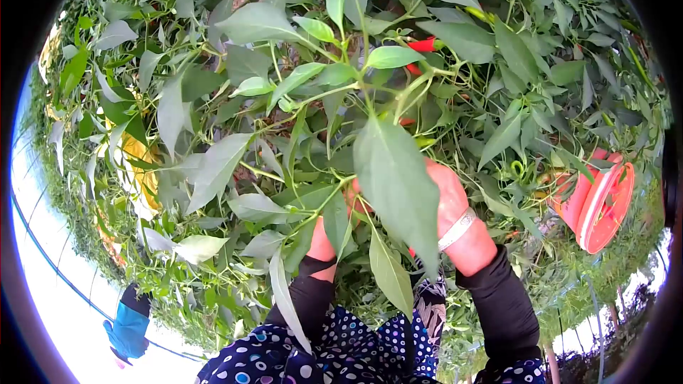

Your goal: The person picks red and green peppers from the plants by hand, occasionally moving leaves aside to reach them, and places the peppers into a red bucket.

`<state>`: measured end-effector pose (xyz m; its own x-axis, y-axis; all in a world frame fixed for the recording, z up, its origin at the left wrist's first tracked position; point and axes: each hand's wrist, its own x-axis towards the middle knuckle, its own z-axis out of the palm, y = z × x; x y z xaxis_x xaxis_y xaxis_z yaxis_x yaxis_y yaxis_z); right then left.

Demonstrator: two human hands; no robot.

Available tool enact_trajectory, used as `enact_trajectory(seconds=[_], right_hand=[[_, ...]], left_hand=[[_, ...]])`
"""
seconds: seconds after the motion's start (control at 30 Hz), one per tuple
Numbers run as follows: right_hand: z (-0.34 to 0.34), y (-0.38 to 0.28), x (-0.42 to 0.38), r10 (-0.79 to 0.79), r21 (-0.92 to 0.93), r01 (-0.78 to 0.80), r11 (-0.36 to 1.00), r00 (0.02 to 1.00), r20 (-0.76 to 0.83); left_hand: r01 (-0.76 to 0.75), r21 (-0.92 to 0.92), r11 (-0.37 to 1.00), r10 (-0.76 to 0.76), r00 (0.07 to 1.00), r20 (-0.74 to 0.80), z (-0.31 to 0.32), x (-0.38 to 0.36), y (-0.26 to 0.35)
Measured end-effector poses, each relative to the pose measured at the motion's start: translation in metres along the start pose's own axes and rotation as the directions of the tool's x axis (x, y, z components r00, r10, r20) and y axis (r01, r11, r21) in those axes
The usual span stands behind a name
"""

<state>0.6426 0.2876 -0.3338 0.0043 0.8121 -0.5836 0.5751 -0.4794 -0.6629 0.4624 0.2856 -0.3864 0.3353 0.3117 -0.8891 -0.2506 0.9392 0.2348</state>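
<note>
My left hand (323, 240) reaches in among the stems of a pepper plant, below the middle of the head view. Leaves cover its fingers. On the right, my right hand (449, 195), with a pale bracelet (457, 230) at its wrist, is in the same foliage. A large green leaf (395, 181) hangs in front of its fingers, so what either hand holds is hidden. A red chili pepper (423, 45) shows among the leaves above my hands. Smaller red bits of pepper lie deeper in the plant.
A pinkish-red bucket (605, 206) lies tilted among the plants at the right. Yellow material (139, 171) shows through the leaves at the left. Another person's blue garment (129, 331) appears at the lower left. Dense pepper plants surround my hands.
</note>
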Motion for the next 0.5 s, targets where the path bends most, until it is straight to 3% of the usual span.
enact_trajectory(seconds=[0.07,0.13,0.2,0.23,0.3,0.37,0.4,0.47,0.5], right_hand=[[-0.016,-0.037,0.0,0.128,-0.262,-0.112,0.958,0.991,0.045],[-0.012,-0.035,0.001,0.145,-0.323,-0.124,0.938,0.989,0.042],[-0.009,-0.034,0.006,0.188,-0.396,-0.146,0.906,0.98,0.071],[-0.002,-0.031,0.007,0.172,-0.438,-0.136,0.889,0.984,0.042],[0.004,-0.031,0.007,0.183,-0.46,-0.15,0.875,0.983,0.026],[0.007,-0.027,0.011,0.249,-0.449,-0.202,0.871,0.967,0.049],[0.013,-0.025,0.01,0.246,-0.447,-0.202,0.871,0.968,0.044],[0.026,-0.025,0.005,0.231,-0.466,-0.22,0.857,0.972,-0.033],[0.022,-0.032,0.003,0.211,-0.462,-0.188,0.867,0.978,-0.004]], left_hand=[[-0.076,0.042,0.996,0.08,0.992,-0.098,0.002,-0.006,0.003],[-0.164,-0.116,0.98,0.162,0.986,-0.025,0.035,-0.016,0.02],[-0.164,0.134,0.977,0.169,0.985,-0.03,0.035,-0.02,0.029],[-0.088,0.19,0.978,0.121,0.978,-0.172,0.04,-0.026,0.029],[-0.022,0.279,0.96,0.083,0.974,-0.21,0.05,-0.028,0.034],[-0.251,0.051,0.967,0.256,0.949,-0.186,0.093,-0.038,0.053],[-0.119,0.009,0.993,0.118,0.973,-0.199,0.096,-0.043,0.055],[-0.206,-0.234,0.95,0.243,0.959,0.145,0.112,-0.06,0.074],[-0.14,0.076,0.987,0.15,0.978,-0.146,0.065,-0.028,0.025]])
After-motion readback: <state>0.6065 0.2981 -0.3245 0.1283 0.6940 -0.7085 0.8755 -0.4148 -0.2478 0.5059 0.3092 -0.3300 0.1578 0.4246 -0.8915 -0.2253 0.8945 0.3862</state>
